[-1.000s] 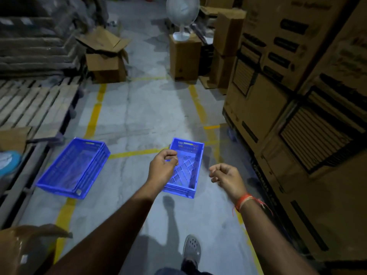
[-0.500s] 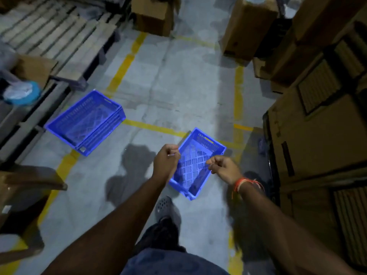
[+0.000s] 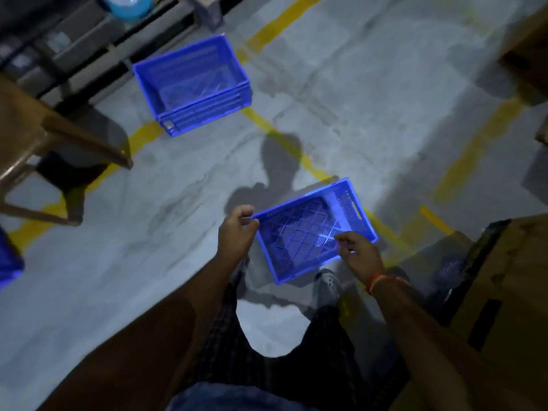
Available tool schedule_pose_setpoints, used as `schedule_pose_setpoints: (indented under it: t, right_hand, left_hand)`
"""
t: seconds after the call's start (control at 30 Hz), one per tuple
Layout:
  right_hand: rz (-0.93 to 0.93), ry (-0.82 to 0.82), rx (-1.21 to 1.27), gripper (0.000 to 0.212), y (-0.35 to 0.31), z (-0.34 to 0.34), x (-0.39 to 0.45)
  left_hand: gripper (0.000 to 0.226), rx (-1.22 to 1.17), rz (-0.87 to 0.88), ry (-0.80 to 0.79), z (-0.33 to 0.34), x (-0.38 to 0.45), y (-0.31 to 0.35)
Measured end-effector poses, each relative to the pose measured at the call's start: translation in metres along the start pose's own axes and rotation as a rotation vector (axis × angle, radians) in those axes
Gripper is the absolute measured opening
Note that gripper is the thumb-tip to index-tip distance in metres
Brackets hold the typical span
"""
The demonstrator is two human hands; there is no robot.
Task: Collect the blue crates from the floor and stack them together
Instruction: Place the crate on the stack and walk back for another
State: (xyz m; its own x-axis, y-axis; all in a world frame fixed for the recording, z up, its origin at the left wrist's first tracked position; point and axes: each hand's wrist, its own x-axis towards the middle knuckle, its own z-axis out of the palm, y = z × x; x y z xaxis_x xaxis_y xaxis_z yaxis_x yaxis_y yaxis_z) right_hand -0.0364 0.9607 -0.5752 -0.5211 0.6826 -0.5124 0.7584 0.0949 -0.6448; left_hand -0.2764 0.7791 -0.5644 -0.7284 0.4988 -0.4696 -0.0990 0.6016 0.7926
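Left hand [image 3: 237,232] pinched on the near crate [image 3: 311,232] rim corner, right hand [image 3: 360,256] closing on the opposite rim though contact is unclear, a two-sided hold likely to lift it level toward the second crate [image 3: 192,84] on the floor [image 3: 148,262] well apart.

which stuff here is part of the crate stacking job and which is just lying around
Job:
- near blue crate, with left hand and right hand at its rim
- far blue crate on the floor

Lying about:
- cardboard box
- wooden pallet
- yellow floor lines
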Motion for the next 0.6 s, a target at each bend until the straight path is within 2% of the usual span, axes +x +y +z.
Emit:
schedule_pose_setpoints:
  t: [0.17,0.4,0.6]
  right_hand:
    - [-0.066,-0.108,0.002,0.029,0.062,-0.009,0.059]
    - [0.047,-0.186,0.121,0.024,0.157,-0.016,0.137]
    - [0.089,-0.193,0.019,0.027,0.232,0.008,0.227]
  left_hand:
    - [0.027,0.036,-0.029,0.120,0.070,-0.005,-0.043]
    - [0.032,0.131,-0.163,0.131,0.138,0.016,-0.114]
    - [0.036,0.208,-0.295,0.194,0.190,0.073,-0.207]
